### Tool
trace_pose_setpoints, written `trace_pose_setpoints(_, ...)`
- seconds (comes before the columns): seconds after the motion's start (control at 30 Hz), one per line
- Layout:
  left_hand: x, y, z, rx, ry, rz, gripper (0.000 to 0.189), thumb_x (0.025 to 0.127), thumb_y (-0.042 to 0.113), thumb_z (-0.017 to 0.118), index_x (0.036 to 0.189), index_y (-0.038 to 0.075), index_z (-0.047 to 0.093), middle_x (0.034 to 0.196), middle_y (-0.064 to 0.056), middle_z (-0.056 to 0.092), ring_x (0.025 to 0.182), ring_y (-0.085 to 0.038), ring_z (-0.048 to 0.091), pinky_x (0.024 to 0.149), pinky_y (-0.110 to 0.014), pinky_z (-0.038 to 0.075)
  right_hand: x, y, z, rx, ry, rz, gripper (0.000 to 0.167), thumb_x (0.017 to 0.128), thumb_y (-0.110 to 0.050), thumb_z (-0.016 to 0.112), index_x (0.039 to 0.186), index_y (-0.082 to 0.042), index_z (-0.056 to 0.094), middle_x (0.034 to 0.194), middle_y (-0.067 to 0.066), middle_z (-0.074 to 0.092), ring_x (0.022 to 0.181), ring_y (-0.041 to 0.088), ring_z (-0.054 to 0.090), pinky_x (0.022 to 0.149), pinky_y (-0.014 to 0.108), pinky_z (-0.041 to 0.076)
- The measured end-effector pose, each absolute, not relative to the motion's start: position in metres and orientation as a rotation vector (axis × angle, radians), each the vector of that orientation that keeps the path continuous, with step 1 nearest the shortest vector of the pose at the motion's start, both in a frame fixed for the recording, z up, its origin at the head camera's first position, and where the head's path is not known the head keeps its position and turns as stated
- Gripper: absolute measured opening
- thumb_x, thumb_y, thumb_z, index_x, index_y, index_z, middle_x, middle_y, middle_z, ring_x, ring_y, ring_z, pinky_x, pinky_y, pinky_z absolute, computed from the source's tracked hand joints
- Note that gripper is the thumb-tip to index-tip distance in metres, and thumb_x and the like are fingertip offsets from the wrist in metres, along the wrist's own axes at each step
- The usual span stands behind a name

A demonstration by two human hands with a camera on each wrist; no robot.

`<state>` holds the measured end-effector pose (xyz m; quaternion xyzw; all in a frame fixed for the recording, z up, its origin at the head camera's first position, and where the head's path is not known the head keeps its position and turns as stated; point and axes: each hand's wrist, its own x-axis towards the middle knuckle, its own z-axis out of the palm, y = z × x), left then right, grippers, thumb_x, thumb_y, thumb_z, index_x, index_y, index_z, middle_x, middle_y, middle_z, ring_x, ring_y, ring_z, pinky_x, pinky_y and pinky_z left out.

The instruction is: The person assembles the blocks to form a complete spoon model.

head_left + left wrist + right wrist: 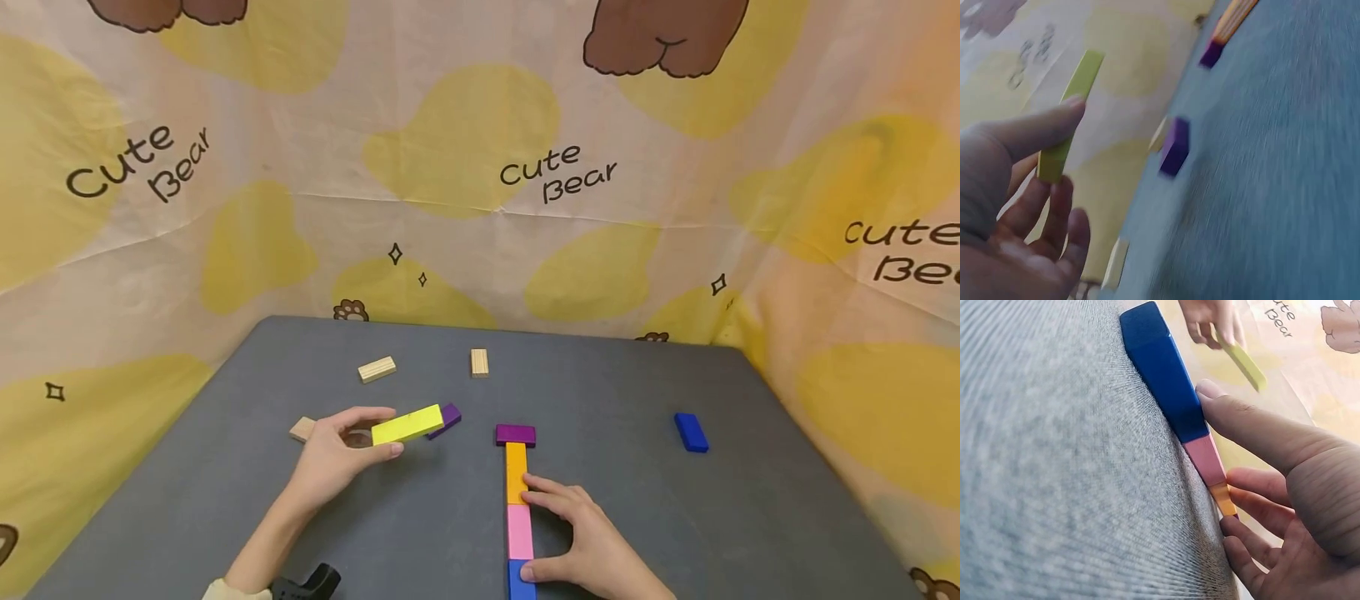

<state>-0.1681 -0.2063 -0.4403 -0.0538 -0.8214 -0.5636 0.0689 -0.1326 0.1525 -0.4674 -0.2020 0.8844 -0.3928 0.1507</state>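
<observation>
My left hand pinches a yellow block between thumb and fingers, raised above the table and tilted. Behind it, partly covered in the head view, lies a purple block. In front of me runs a straight row: a blue block, a pink block and an orange block end to end, with a purple block set crosswise at the far end. My right hand rests along the row's right side, its thumb at the blue block and its fingertips at the orange one.
Two plain wooden blocks lie toward the back of the grey table. Another plain block is partly behind my left hand. A separate blue block lies at the right. Printed cloth hangs around the table.
</observation>
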Motion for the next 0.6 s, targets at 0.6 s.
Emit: trace_pose_setpoints(0.6, -0.236, -0.113, -0.45, -0.295, -2.474, -1.676, 0.043, 0.072, 0.02, 0.09, 0.112, 0.014, 0.075, 0.103, 0.005, 0.069, 0.088, -0.021, 0.061, 0.075, -0.036, 0.052, -0.134, 0.152, -0.465, -0.545, 2.541, -1.097, 0.076, 0.069, -0.055, 0.084, 0.135, -0.026, 0.061, 0.147, -0.008, 0.044, 0.122, 0.027, 0.04, 0.097, 0.063, 0.036)
